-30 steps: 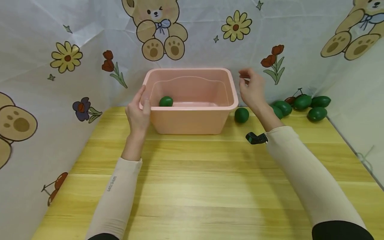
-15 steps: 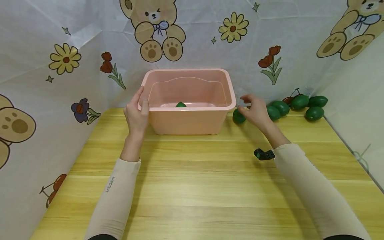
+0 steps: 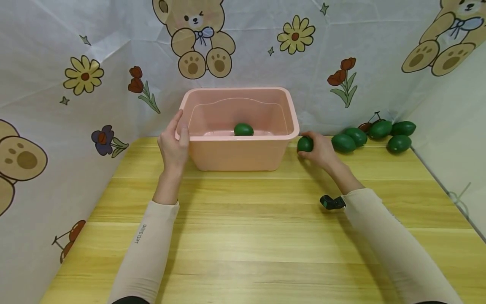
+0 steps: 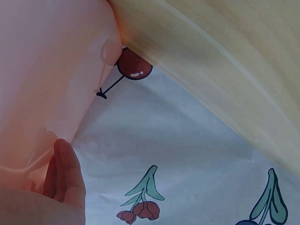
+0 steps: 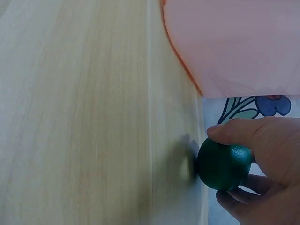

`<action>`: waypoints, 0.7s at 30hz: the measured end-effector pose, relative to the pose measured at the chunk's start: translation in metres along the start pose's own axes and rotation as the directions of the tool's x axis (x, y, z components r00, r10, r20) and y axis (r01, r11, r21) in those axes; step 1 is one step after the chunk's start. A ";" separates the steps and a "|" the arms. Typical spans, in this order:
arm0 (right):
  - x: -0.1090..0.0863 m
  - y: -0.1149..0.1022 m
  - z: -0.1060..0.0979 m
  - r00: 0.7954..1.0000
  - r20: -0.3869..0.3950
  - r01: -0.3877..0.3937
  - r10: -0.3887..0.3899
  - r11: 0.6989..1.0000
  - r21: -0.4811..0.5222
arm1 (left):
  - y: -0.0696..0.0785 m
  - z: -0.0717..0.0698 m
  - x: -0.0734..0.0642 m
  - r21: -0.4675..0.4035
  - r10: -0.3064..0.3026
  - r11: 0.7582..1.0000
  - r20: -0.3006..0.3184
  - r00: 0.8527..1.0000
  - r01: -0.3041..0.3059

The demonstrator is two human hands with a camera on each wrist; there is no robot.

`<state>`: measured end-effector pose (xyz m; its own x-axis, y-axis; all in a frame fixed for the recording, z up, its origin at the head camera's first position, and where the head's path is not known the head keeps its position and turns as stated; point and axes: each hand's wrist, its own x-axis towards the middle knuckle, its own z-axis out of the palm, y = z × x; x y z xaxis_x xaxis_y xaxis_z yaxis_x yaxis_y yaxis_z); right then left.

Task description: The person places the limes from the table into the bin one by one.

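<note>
A pink plastic tub (image 3: pixel 237 154) stands against the back cloth, with one glossy dark green oval fruit (image 3: pixel 243 129) inside it. My left hand (image 3: pixel 173 145) holds the tub's left rim, thumb toward the front corner; in the left wrist view its fingers (image 4: pixel 65 173) lie along the tub wall. Just right of the tub, my right hand (image 3: pixel 320 150) grips another green fruit (image 3: pixel 305 144) low over the table. The right wrist view shows that fruit (image 5: pixel 224 164) pinched between the thumb and the fingers, which are partly hidden behind it.
Several more green fruits (image 3: pixel 343 143) lie in a loose group along the back right edge of the wooden table (image 3: pixel 243 236). A white cloth (image 3: pixel 258 63) printed with bears and flowers hangs behind. A small black device (image 3: pixel 332 202) sits at my right wrist.
My right hand has come down from beside the tub's rim and taken hold of the fruit next to the tub. The fruit inside has rolled to the right. My left hand stays put.
</note>
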<state>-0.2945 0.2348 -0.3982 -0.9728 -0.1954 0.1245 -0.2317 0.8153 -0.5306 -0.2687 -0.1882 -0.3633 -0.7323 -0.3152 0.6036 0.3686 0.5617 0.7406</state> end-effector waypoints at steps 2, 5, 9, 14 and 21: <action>-0.001 0.001 0.000 1.000 0.003 -0.004 0.004 1.000 -0.005 | 0.000 0.000 0.000 0.003 0.004 1.000 -0.002 1.000 -0.004; -0.002 0.002 -0.001 1.000 -0.010 -0.013 0.013 1.000 -0.011 | 0.000 0.000 0.000 -0.001 0.006 1.000 -0.006 1.000 -0.006; -0.005 0.000 -0.006 0.996 -0.087 -0.016 0.016 1.000 0.008 | -0.001 0.001 0.000 -0.010 0.009 1.000 -0.010 1.000 -0.009; -0.007 -0.014 -0.021 0.975 -0.222 -0.005 0.016 0.999 0.053 | 0.000 0.002 -0.001 -0.021 0.023 0.999 -0.026 0.999 -0.024; -0.005 -0.053 -0.049 0.948 -0.318 0.036 0.014 0.988 0.151 | 0.000 0.000 -0.001 -0.007 0.002 1.000 -0.003 1.000 -0.002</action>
<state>-0.2778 0.2190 -0.3294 -0.9261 -0.0002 0.3774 -0.2636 0.7160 -0.6464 -0.2678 -0.1880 -0.3635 -0.7296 -0.3168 0.6060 0.3739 0.5572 0.7414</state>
